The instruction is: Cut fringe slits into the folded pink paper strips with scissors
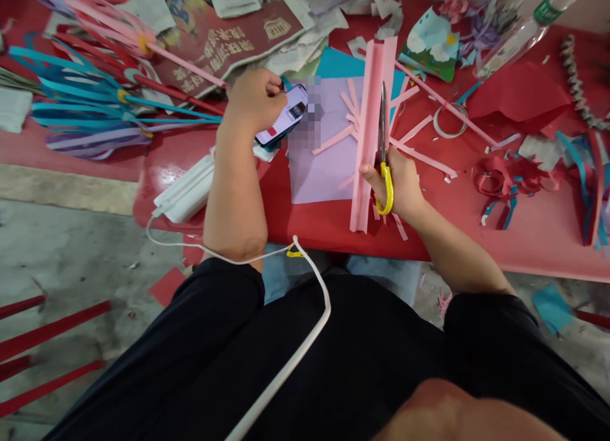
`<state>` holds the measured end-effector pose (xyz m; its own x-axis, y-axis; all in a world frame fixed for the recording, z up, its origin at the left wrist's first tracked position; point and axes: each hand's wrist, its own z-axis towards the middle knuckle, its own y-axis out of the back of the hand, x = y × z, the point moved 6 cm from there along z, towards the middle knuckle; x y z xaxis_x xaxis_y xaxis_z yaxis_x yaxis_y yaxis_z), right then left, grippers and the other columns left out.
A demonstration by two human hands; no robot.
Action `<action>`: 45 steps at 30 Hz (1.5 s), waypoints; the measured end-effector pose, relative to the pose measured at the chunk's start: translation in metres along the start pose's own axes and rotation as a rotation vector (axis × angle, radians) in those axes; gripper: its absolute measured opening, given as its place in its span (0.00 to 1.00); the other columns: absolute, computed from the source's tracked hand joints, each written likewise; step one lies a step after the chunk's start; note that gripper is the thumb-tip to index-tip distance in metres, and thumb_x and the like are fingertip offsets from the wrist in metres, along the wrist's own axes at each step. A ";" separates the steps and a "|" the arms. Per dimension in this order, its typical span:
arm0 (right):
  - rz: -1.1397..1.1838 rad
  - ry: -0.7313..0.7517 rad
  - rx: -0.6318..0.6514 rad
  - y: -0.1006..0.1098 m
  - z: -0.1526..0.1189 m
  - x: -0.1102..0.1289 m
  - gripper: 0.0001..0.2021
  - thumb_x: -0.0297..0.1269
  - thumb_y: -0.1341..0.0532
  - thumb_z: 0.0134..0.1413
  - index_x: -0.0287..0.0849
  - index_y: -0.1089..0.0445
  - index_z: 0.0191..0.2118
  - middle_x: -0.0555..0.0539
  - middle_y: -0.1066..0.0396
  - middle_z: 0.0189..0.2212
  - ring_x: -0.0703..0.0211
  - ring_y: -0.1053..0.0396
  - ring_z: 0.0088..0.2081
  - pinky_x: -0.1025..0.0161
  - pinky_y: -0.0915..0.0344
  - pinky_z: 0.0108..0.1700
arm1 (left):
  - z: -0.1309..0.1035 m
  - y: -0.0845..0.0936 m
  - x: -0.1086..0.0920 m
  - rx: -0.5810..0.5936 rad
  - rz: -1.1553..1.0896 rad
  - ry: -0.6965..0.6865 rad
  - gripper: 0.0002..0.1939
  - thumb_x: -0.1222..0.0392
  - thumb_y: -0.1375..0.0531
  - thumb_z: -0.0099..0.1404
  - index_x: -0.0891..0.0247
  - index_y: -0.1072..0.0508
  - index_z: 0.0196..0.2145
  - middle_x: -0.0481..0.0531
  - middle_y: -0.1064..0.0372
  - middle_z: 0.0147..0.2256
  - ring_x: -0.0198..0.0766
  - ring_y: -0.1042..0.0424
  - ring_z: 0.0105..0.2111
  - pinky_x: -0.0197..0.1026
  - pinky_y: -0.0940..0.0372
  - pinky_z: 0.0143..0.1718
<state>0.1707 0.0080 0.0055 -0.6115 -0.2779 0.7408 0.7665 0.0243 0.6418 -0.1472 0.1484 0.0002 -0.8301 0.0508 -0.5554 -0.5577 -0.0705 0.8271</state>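
Note:
My left hand is at the left side of a smartphone with a lit screen. Its fingers are curled in, and one digit reaches the screen's edge; I see nothing between them. Yellow-handled scissors are in my right hand, blades pointing away from me. Beside the blades, under my right thumb, a long folded strip of pink paper lies lengthwise. Beneath it are a lilac paper sheet, a blue sheet and several narrow pink paper strips.
Looped paper-strip bundles lie at left beside a white power bank-like box with a cable. A tape roll, red paper and scraps lie right. A plastic bottle leans behind. The red table's edge is near my body.

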 end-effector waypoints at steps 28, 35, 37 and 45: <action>-0.072 -0.055 0.058 -0.007 -0.001 -0.010 0.40 0.87 0.43 0.62 0.48 0.33 0.40 0.48 0.31 0.26 0.46 0.23 0.31 0.53 0.28 0.35 | -0.008 0.005 -0.006 0.062 -0.103 0.060 0.24 0.71 0.27 0.66 0.71 0.17 0.59 0.63 0.15 0.55 0.48 0.15 0.54 0.48 0.22 0.60; -0.055 -0.062 0.046 -0.005 -0.002 -0.002 0.40 0.89 0.45 0.60 0.51 0.38 0.37 0.50 0.35 0.24 0.49 0.27 0.28 0.53 0.31 0.33 | -0.007 0.006 0.000 0.043 -0.141 0.052 0.24 0.74 0.28 0.64 0.66 0.16 0.58 0.58 0.14 0.53 0.44 0.17 0.51 0.45 0.23 0.58; -0.048 -0.059 0.049 -0.003 -0.002 0.001 0.40 0.90 0.47 0.59 0.52 0.40 0.37 0.50 0.36 0.24 0.49 0.28 0.27 0.53 0.31 0.34 | -0.008 0.006 -0.001 0.048 -0.143 0.061 0.26 0.75 0.28 0.63 0.66 0.16 0.58 0.59 0.14 0.53 0.45 0.17 0.51 0.46 0.22 0.58; -0.056 -0.053 0.057 -0.003 -0.002 0.002 0.39 0.87 0.44 0.61 0.51 0.36 0.38 0.49 0.32 0.25 0.48 0.27 0.29 0.52 0.30 0.37 | -0.012 0.006 -0.013 0.064 -0.133 0.057 0.26 0.72 0.24 0.61 0.69 0.16 0.58 0.63 0.14 0.55 0.53 0.15 0.54 0.54 0.21 0.60</action>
<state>0.1678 0.0053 0.0051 -0.6634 -0.2296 0.7122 0.7196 0.0653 0.6913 -0.1402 0.1352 0.0111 -0.7485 -0.0010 -0.6631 -0.6631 -0.0032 0.7485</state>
